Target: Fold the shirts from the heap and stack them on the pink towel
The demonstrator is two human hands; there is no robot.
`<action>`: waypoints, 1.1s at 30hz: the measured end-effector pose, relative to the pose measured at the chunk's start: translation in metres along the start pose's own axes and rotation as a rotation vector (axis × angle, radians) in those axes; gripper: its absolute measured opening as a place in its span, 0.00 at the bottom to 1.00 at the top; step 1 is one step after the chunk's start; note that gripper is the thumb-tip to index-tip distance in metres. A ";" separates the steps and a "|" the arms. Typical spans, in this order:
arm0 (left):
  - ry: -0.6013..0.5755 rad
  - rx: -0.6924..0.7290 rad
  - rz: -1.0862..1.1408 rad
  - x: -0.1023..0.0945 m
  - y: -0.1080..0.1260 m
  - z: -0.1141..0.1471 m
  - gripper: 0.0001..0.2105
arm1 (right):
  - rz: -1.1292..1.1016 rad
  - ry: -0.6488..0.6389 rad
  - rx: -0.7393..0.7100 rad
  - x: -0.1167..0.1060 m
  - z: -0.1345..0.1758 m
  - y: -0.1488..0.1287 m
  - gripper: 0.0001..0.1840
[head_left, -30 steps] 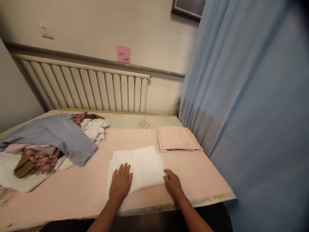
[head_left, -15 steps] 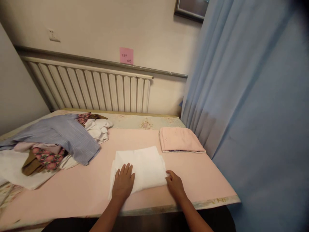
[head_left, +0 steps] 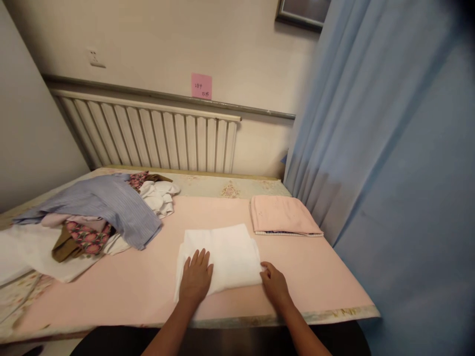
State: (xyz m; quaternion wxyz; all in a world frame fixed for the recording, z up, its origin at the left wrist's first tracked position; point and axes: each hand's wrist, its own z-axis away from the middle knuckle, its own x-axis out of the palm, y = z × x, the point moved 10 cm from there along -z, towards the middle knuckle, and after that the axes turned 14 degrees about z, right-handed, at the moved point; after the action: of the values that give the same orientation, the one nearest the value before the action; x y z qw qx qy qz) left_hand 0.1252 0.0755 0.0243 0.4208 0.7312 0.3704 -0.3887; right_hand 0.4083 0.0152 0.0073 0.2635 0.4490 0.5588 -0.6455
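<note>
Well, white cloth [head_left: 233,259] on pink sheet [head_left: 126,287] (left hand [head_left: 196,280] on top).

The left hand [head_left: 196,278] lies flat on folded white cloth [head_left: 234,257].

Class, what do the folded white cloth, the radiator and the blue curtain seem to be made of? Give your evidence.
Folded white cloth: thin, matt fabric, perhaps cotton; its soft edges and layered folds show this.
Radiator: likely painted metal, off-white; its rigid, evenly spaced columns suggest it.
Blue curtain: matt fabric, fibre unclear; it hangs in long, soft folds.
</note>
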 end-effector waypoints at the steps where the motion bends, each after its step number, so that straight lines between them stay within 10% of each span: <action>1: 0.000 -0.005 0.001 0.000 0.000 0.000 0.21 | -0.001 -0.004 0.003 0.001 0.000 0.000 0.20; 33: 0.007 -0.012 -0.003 -0.004 0.001 0.001 0.21 | -0.058 -0.007 -0.004 0.002 -0.004 0.003 0.20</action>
State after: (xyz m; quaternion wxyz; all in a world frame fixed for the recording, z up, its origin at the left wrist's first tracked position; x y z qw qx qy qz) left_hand 0.1241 0.0729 0.0280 0.4234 0.7293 0.3754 -0.3847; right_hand 0.4112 0.0190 0.0037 0.2474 0.4300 0.5718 -0.6534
